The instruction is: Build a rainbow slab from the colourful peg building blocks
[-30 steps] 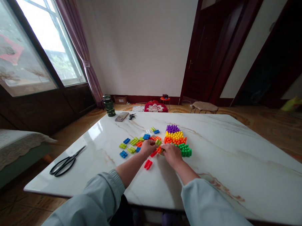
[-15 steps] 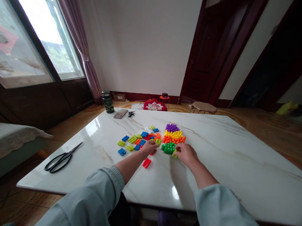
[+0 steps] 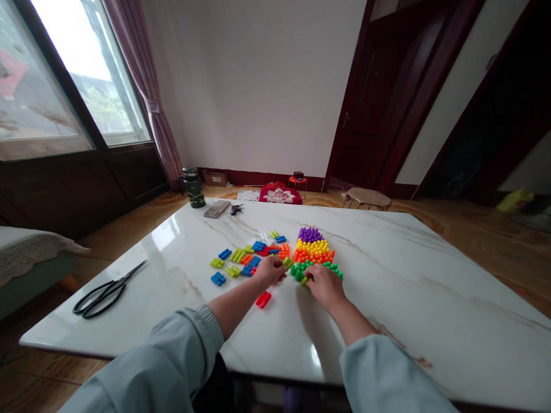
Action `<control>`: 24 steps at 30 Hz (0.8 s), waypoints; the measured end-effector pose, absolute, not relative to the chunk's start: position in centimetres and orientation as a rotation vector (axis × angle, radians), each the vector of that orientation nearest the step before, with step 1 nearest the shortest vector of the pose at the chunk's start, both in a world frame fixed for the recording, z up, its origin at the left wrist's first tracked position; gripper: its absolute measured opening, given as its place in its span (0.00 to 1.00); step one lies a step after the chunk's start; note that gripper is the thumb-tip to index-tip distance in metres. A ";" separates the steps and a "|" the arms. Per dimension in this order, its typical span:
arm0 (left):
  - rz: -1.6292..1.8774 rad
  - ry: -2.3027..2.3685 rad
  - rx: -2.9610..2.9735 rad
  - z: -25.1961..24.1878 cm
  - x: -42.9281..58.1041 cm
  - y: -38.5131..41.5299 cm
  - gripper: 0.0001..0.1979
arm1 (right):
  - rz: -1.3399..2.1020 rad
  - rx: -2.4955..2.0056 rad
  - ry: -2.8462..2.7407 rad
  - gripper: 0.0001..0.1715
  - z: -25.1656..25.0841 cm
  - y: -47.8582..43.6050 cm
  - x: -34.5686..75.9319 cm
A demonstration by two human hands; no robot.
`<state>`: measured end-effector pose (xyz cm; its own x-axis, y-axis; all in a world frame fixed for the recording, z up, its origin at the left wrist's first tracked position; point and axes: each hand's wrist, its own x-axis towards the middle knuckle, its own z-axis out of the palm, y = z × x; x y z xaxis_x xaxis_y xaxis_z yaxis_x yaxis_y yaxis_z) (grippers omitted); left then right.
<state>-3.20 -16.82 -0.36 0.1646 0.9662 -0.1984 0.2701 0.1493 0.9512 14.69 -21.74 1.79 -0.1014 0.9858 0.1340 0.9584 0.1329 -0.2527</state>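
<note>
My left hand [image 3: 271, 271] is closed on a yellow-green piece [image 3: 288, 262], between the scattered pieces and the coloured rows. Pinched in my right hand [image 3: 323, 285] is another yellow-green piece [image 3: 304, 281], at the near edge of the green row [image 3: 333, 270]. Beyond the green row lie an orange row [image 3: 312, 256], a yellow row [image 3: 314, 245] and a purple row [image 3: 310, 234]. Blue pieces [image 3: 218, 278], yellow-green pieces [image 3: 233, 271], orange, white and red pieces are scattered to the left. One red piece [image 3: 263, 299] lies nearer me.
Black-handled scissors [image 3: 106, 294] lie at the left of the white marbled table [image 3: 398, 298]. A green camouflage flask [image 3: 194, 188], a phone [image 3: 217, 209] and keys [image 3: 236, 209] are at the far left edge. A round stool [image 3: 369, 197] stands beyond the table.
My right hand has moved left along the near side of the green row with its piece, uncovering more green on the right. My left hand has barely moved. The view has shifted slightly.
</note>
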 end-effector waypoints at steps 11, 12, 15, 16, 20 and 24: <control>0.781 1.346 1.471 -0.5 -3.6 -16.7 0.09 | 0.092 -1.891 -2.170 0.12 1.2 -21.2 14.1; 0.778 1.343 1.488 -0.4 -3.6 -16.8 0.09 | 0.089 -1.896 -2.157 0.11 1.3 -21.2 14.1; 0.774 1.321 1.550 0.0 -3.6 -16.9 0.08 | 0.104 -1.912 -2.080 0.09 1.9 -21.5 14.0; 0.775 1.307 1.574 0.2 -3.5 -17.0 0.07 | 0.119 -1.902 -2.042 0.08 2.2 -21.5 13.9; 0.777 1.236 1.686 1.4 -3.3 -17.4 0.07 | 0.147 -1.733 -1.950 0.16 3.5 -21.9 14.0; 0.866 1.177 2.033 2.3 -2.7 -17.8 0.08 | 0.114 -1.590 -2.074 0.18 4.3 -22.0 14.0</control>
<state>-2.73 -17.78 2.28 0.3855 0.8945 0.2264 0.4826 -0.4046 0.7768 13.98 -22.04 4.33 -0.1762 0.9206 0.3485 0.8770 0.3075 -0.3691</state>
